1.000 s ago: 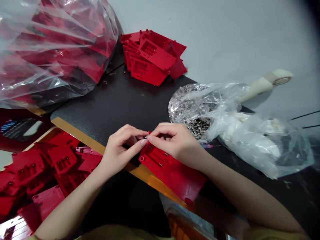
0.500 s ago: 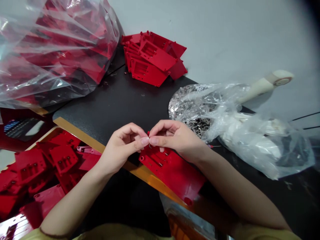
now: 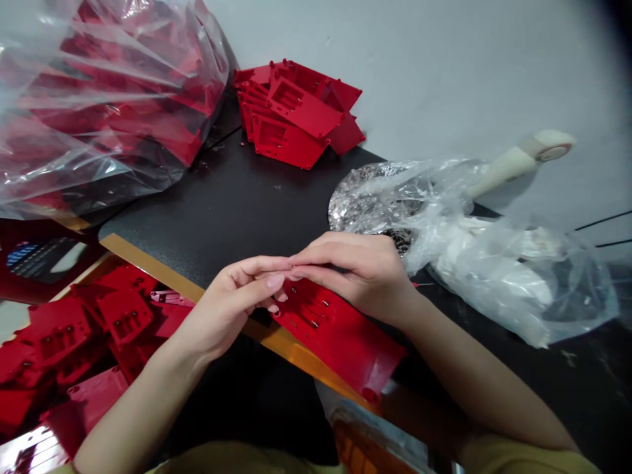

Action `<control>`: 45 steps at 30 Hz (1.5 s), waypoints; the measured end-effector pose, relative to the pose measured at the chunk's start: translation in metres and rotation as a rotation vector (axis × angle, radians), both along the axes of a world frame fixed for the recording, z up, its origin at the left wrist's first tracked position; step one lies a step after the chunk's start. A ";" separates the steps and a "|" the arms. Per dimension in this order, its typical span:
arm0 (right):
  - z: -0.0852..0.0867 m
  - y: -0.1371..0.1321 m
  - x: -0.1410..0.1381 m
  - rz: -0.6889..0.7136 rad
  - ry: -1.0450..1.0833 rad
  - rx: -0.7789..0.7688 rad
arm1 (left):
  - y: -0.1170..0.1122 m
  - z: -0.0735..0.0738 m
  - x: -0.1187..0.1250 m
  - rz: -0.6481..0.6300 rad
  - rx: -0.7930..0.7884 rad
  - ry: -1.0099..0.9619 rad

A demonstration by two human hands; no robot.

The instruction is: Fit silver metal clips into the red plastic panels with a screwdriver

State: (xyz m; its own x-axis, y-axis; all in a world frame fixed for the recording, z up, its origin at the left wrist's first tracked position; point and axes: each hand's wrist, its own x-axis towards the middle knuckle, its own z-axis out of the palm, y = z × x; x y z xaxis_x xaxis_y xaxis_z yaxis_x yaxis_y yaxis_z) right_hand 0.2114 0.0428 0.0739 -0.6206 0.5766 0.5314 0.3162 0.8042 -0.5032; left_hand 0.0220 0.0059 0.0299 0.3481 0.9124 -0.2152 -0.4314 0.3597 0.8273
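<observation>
Drawn flatter since the last view, left hand (image 3: 227,309) and right hand (image 3: 355,276) meet fingertip-to-fingertip above the red plastic panel (image 3: 340,336) (grip unclear, perhaps pinching something hidden).

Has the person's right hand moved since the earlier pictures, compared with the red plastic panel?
Yes: the right hand has shifted away from the red plastic panel, toward the clear plastic bag.

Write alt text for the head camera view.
The left hand and right hand meet at the fingertips over a red plastic panel on a dark table. Nearby lie loose red parts, a clear bag of red parts, a red stack and a bag of metal pieces.
</observation>
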 end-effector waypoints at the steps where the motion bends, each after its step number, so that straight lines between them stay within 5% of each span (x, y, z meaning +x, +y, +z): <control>1: 0.000 0.001 0.001 0.006 -0.025 0.000 | -0.001 -0.001 -0.002 0.004 0.020 0.015; 7: 0.014 0.003 0.010 -0.019 -0.113 -0.202 | -0.004 -0.002 -0.008 0.044 0.152 0.153; 11: 0.022 0.006 0.019 -0.059 -0.193 -0.435 | -0.010 -0.009 -0.011 0.127 0.341 0.627; 14: 0.012 0.008 0.020 0.101 -0.228 -0.434 | -0.012 -0.016 -0.012 0.075 0.404 0.851; 21: -0.014 0.009 0.012 0.235 -0.249 -0.324 | -0.009 -0.020 -0.013 -0.065 0.436 0.876; 45: 0.001 -0.002 0.006 0.208 -0.455 -0.251 | -0.007 -0.019 -0.016 -0.155 0.440 0.874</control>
State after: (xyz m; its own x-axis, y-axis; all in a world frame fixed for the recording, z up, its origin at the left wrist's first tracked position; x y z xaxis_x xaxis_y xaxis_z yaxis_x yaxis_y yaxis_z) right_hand 0.2173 0.0406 0.0745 -0.8693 0.4922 0.0458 0.3939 0.7457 -0.5374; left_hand 0.0064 -0.0008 0.0111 0.3504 0.9306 -0.1062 0.4200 -0.0548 0.9058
